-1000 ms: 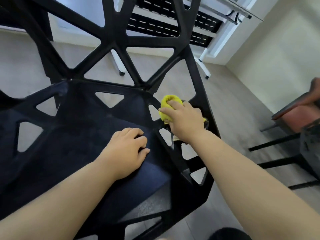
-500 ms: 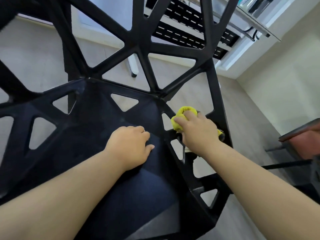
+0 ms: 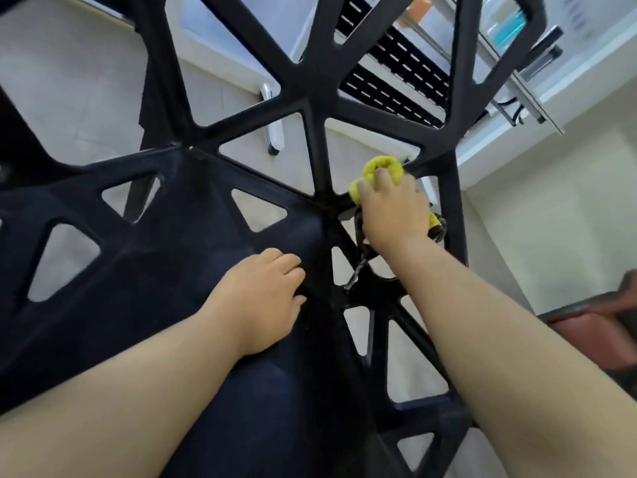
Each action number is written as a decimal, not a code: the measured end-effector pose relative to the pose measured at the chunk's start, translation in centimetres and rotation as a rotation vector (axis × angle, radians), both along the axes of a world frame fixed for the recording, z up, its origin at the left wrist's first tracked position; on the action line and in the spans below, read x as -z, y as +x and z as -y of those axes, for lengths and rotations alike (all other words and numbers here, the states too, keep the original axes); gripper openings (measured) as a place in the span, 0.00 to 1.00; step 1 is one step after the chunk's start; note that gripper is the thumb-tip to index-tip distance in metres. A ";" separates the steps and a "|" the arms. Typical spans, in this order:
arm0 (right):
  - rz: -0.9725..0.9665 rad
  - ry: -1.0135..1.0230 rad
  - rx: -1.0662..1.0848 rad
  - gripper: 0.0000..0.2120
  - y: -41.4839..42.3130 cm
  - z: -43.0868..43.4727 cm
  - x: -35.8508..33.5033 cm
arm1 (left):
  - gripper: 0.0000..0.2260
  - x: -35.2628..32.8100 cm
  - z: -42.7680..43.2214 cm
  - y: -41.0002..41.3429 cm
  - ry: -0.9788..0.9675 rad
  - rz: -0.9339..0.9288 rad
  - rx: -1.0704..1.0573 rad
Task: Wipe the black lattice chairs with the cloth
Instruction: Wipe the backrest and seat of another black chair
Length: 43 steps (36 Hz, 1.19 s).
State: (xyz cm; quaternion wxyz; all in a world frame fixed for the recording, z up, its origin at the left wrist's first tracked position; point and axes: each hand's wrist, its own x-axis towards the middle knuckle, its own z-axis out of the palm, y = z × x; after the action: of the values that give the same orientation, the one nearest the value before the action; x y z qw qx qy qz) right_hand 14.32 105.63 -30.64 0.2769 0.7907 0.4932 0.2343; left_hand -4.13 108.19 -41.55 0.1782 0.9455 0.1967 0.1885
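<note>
A black lattice chair (image 3: 193,257) with triangular cut-outs fills most of the view, its backrest struts rising at the top. My right hand (image 3: 393,212) grips a bunched yellow cloth (image 3: 381,169) and presses it on the strut junction where the seat meets the backrest, on the right side. Most of the cloth is hidden under the hand; a small yellow end shows by the wrist. My left hand (image 3: 260,298) rests on the dark seat surface with its fingers curled under, holding nothing.
Pale floor shows through the chair's openings. A white desk frame with a black perforated panel (image 3: 396,77) stands behind the chair. A red-brown chair (image 3: 599,332) sits at the right edge, near the cream wall (image 3: 551,215).
My right hand has moved the cloth up along the seat's right side toward the backrest junction. The view has tilted upward. My left hand has stayed on the seat.
</note>
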 end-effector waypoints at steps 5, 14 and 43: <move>0.056 0.211 0.171 0.18 3.4 1.7 -6.9 | 0.14 -0.2 0.0 -0.2 -0.012 -0.010 0.007; -0.085 0.316 0.081 0.21 3.7 2.7 -4.8 | 0.19 -0.3 -0.1 -0.4 -0.059 -0.002 0.059; -0.271 0.323 -0.159 0.26 -2.9 12.1 3.6 | 0.12 0.9 0.1 0.2 -0.025 0.075 0.168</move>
State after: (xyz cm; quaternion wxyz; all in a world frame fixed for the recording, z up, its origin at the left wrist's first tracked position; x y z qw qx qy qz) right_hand 11.46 93.48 -34.23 0.0586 0.8077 0.5427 0.2228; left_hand -3.92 108.12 -42.48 0.2127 0.9486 0.1122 0.2058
